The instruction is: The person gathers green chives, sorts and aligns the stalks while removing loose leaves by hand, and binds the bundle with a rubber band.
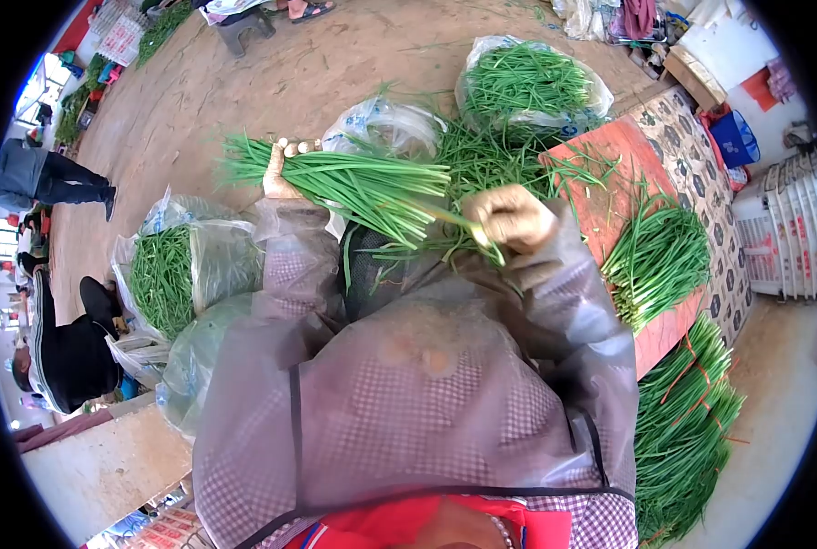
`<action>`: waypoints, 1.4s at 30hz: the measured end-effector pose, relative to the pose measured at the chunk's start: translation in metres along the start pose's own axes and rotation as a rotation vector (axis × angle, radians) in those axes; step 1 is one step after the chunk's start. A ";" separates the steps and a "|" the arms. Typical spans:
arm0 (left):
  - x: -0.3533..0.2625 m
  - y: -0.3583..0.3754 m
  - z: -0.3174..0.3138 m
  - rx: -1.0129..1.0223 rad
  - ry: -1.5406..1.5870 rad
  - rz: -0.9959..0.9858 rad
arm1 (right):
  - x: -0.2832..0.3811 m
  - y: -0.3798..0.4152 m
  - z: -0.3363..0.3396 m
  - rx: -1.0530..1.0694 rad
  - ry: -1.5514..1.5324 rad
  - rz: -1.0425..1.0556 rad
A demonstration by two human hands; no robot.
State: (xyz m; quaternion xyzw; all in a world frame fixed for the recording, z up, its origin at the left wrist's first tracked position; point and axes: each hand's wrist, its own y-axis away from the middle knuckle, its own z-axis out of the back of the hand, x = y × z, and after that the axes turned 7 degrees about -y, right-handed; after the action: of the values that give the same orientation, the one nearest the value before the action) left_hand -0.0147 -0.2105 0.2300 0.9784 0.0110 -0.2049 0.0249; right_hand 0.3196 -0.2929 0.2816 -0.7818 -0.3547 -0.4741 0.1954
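My left hand point(283, 178), in a pale glove, is wrapped around a thick bunch of garlic chives point(362, 188). The leafy ends stick out to the left and the paler stem ends point right. Close to those stem ends, my right hand point(515, 218), also gloved, has its fingers closed on a few yellowish chive stalks point(478, 232). Loose chives point(491, 165) lie in a heap just beyond my hands. On the red board point(600, 151) to the right rests another bunch of chives point(660, 252).
Plastic bags of greens stand at the far side point(527, 82) and on the left point(163, 279). Tied chive bundles point(687, 430) lie at lower right. Stacked white crates point(784, 229) and a blue bucket point(734, 139) are at far right. Two people point(79, 343) are on the left.
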 end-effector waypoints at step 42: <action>0.011 -0.009 0.050 -0.291 -0.097 -0.066 | -0.076 -0.085 0.031 -0.667 0.004 -0.095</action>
State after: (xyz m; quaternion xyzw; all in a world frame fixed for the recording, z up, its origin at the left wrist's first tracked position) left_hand -0.0250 -0.2038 0.1797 0.9525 0.0716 -0.2488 0.1603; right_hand 0.2524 -0.2437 0.1974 -0.7843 -0.2156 -0.5743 -0.0925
